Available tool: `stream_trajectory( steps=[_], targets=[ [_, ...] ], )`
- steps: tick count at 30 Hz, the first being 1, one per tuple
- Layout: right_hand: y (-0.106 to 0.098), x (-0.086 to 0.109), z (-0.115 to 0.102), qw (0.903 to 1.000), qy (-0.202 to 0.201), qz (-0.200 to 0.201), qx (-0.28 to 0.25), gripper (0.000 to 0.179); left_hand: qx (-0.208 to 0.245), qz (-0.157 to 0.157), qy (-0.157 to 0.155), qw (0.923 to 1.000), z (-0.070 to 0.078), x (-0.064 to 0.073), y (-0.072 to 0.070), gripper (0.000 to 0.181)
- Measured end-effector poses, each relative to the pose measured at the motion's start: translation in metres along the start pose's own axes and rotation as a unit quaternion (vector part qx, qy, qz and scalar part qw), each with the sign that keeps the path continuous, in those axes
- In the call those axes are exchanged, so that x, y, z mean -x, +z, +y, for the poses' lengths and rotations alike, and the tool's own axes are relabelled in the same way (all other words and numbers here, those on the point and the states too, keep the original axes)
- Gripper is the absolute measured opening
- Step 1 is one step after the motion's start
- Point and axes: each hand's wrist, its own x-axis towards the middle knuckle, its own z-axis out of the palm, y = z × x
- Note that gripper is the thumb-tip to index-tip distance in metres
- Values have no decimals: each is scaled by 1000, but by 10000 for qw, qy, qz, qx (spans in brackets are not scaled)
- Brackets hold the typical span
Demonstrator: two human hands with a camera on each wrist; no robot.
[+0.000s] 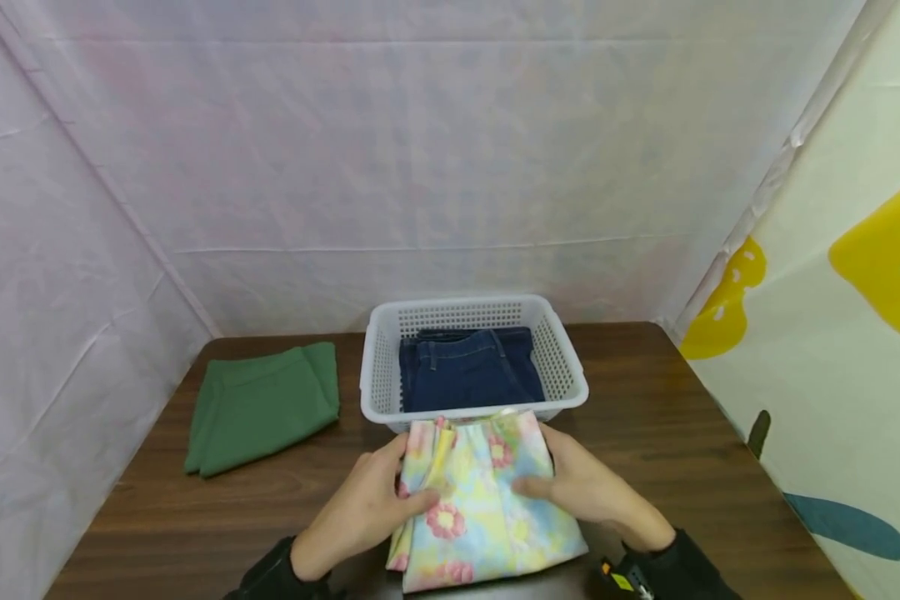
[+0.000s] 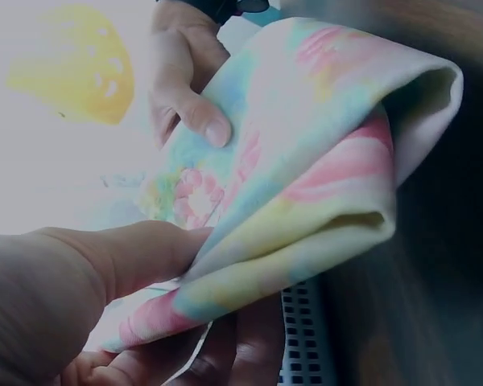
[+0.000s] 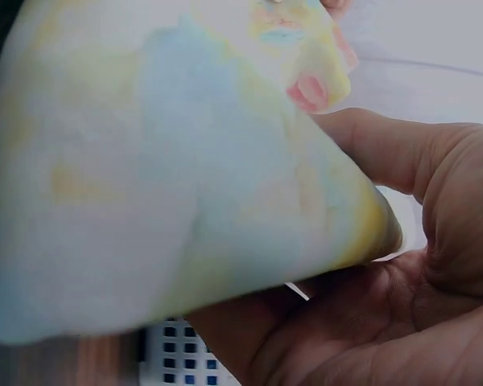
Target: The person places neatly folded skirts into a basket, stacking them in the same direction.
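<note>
A folded pastel floral garment (image 1: 480,508), with pink flowers on yellow and light blue, is held between both hands just in front of the basket. My left hand (image 1: 371,504) grips its left side, thumb on top and fingers underneath, as the left wrist view shows. On the opposite side my right hand (image 1: 588,483) pinches the edge, thumb above and fingers below in the right wrist view. Loose folds (image 2: 330,201) hang open at one end. Behind it, the white plastic basket (image 1: 371,367) holds folded dark blue jeans (image 1: 468,375).
A folded green cloth piece (image 1: 266,408) lies on the brown wooden table (image 1: 157,508) to the left of the basket. White sheeting (image 1: 450,167) closes off the back and left, and a sheet with yellow shapes (image 1: 720,308) hangs at the right.
</note>
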Motion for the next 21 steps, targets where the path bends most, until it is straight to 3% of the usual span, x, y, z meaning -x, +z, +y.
stream_trajectory(
  steps=[5, 14, 21],
  targets=[
    [-6, 1, -7, 9997, -3, 140, 206, 57, 206, -195, -56, 9996, 6, -3, -7, 55],
    [-15, 3, -22, 9994, 276, 89, -173, 57, 301, -324, -198, 9988, 19, -4, -19, 65],
    [-20, 5, -29, 9987, 283, 80, -410, 55, 300, -281, 36, 9991, 26, -4, -21, 61]
  ],
)
